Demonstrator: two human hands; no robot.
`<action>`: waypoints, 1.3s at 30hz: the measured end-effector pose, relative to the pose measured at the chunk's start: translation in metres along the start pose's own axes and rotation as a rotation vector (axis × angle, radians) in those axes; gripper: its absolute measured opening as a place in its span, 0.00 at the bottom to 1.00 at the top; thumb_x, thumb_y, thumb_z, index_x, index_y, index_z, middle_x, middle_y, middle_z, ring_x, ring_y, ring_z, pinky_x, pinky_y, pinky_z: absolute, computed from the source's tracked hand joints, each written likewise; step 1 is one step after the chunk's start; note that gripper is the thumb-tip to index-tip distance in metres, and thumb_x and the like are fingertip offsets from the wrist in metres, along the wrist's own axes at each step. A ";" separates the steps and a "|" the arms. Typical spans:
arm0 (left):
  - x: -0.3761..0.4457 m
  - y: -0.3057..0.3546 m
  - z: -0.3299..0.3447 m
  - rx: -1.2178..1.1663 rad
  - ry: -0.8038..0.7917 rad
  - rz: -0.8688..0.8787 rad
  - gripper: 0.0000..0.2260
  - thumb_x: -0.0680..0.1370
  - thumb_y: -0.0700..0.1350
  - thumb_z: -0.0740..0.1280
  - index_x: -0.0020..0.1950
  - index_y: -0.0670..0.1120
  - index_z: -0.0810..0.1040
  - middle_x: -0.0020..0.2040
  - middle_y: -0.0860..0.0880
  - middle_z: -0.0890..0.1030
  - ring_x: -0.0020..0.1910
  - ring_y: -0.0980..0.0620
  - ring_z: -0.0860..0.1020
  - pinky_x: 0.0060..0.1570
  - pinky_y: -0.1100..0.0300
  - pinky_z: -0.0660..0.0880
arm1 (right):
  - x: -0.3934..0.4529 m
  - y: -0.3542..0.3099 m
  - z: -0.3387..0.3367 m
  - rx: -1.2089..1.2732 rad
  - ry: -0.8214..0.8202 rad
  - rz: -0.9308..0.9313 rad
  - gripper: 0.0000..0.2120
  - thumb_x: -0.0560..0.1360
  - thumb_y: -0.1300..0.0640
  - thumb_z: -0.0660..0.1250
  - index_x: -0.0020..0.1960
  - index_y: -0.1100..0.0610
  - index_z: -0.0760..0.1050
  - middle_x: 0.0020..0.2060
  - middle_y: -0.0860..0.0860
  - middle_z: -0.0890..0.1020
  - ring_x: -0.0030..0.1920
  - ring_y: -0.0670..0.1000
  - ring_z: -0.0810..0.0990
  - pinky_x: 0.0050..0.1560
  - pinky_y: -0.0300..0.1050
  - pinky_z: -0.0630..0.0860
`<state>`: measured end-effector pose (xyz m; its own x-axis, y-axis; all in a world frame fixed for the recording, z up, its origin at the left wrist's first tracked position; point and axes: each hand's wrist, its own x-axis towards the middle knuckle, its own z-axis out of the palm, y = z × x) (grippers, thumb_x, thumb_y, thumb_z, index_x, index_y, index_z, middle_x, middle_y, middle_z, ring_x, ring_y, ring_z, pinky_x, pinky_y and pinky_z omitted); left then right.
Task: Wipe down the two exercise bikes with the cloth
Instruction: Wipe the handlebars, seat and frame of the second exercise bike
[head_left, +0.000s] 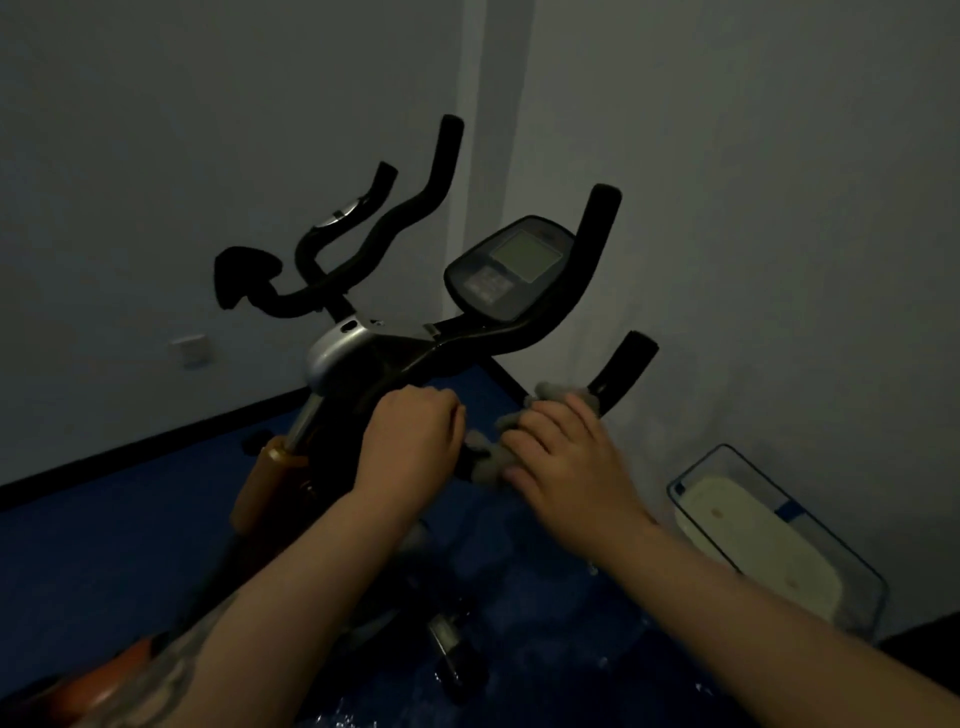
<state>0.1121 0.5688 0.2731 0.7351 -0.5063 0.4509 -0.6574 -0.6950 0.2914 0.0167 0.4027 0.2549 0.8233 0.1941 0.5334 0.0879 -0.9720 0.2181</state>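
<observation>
Dim room, pale grey walls (753, 156) meeting at a corner w/ a vertical pillar edge behind the bikes. Floor (104, 545) is dark blue, glossy, some light specks near bottom centre; black skirting runs along the wall base at left. White wall socket (191, 349) low on left wall.

Near bike (395, 364): black handlebar w/ curved upright grips, silver cover at the stem, orange frame part lower left. Console (511, 267) w/ pale screen sits on the bar, tilted toward camera. Second bike (363, 228) behind it, nearer the wall, only its black handlebars and a dark pad show.

Left hand (413, 441) curled round the near bike's bar left of centre, knuckles up, gripping the bar. Right hand (566, 457) fingers curled over a grey cloth (493, 457), pressing it around the right side of the bar; cloth bunches out at both sides of the hand, upper end touching the lower right grip. Hands are just beside each other, not touching.

Clear bin (852, 566) w/ dark rim on the floor at right against the wall, holding something whitish; a blue tape bit on its edge. Pedal/crank area under the forearms is blurred, can't tell detail
</observation>
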 end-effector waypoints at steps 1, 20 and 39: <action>0.000 0.001 0.000 0.029 0.006 -0.009 0.12 0.78 0.44 0.64 0.35 0.44 0.74 0.31 0.47 0.74 0.31 0.48 0.71 0.35 0.52 0.66 | 0.004 -0.014 0.005 0.037 0.026 0.074 0.14 0.77 0.48 0.60 0.49 0.56 0.80 0.47 0.52 0.80 0.53 0.56 0.77 0.69 0.55 0.64; 0.006 0.095 0.038 -0.145 0.093 -0.511 0.17 0.82 0.51 0.56 0.36 0.48 0.73 0.31 0.53 0.73 0.32 0.56 0.70 0.27 0.62 0.57 | 0.032 0.082 -0.011 0.247 0.261 0.239 0.12 0.79 0.55 0.60 0.54 0.60 0.78 0.57 0.56 0.77 0.61 0.58 0.72 0.56 0.53 0.74; 0.009 0.100 0.039 -0.140 0.065 -0.567 0.16 0.76 0.50 0.53 0.30 0.48 0.69 0.30 0.49 0.75 0.32 0.49 0.73 0.32 0.54 0.67 | 0.052 0.071 -0.033 1.808 0.330 1.256 0.20 0.83 0.46 0.54 0.69 0.54 0.72 0.60 0.48 0.78 0.60 0.48 0.76 0.61 0.41 0.72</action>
<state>0.0594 0.4744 0.2735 0.9696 -0.0403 0.2414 -0.1836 -0.7718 0.6088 0.0470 0.3477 0.3252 0.7761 -0.6180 -0.1258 0.1775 0.4055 -0.8967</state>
